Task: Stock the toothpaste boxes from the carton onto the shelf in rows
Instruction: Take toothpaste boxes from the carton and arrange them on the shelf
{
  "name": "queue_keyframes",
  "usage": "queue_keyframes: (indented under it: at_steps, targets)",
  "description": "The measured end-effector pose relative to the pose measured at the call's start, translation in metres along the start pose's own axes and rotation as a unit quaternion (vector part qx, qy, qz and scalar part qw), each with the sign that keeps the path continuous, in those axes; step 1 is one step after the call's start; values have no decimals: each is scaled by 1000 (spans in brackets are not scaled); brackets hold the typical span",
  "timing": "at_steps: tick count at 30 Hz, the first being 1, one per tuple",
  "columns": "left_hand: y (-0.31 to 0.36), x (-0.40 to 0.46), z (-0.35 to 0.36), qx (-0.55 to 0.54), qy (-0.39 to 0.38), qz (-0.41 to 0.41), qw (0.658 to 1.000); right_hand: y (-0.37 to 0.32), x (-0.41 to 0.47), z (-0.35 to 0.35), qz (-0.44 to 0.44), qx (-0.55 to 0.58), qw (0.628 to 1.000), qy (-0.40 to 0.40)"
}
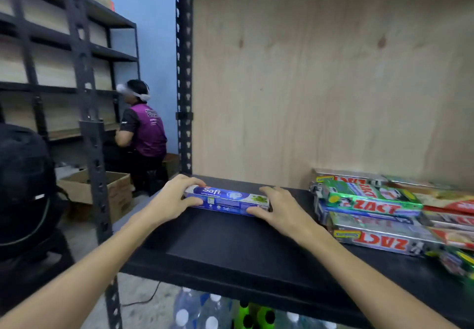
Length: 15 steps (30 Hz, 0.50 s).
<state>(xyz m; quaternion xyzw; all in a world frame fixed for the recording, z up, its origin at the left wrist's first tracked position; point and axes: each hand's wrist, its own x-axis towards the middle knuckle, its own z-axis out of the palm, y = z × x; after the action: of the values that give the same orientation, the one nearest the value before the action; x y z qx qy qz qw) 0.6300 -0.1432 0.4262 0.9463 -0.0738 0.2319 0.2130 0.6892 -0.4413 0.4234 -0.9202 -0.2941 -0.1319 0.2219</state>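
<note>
A blue and white Safi toothpaste box lies lengthwise on the black shelf board, near its left end. My left hand grips the box's left end, fingers over the top and thumb on the near side. My right hand holds the right end, thumb against the near face. To the right, several green, silver and red Zact toothpaste boxes lie stacked in rows on the same shelf. The carton I draw from is not in view.
A plywood back panel closes the shelf bay. A black slotted upright stands at the left. Beyond it a person in a purple vest crouches by another rack, with an open cardboard carton on the floor. Water bottles stand on the shelf below.
</note>
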Motion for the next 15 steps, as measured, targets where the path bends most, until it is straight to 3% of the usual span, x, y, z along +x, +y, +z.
queue_keyframes:
  at_steps: [11,15]
  targets:
    - [-76,103,34,-36,94,-186,977,13,113,54,-7,147,987,69]
    - [-85,111,44,-24,120,-184,975,23,129,66,-16,147,984,101]
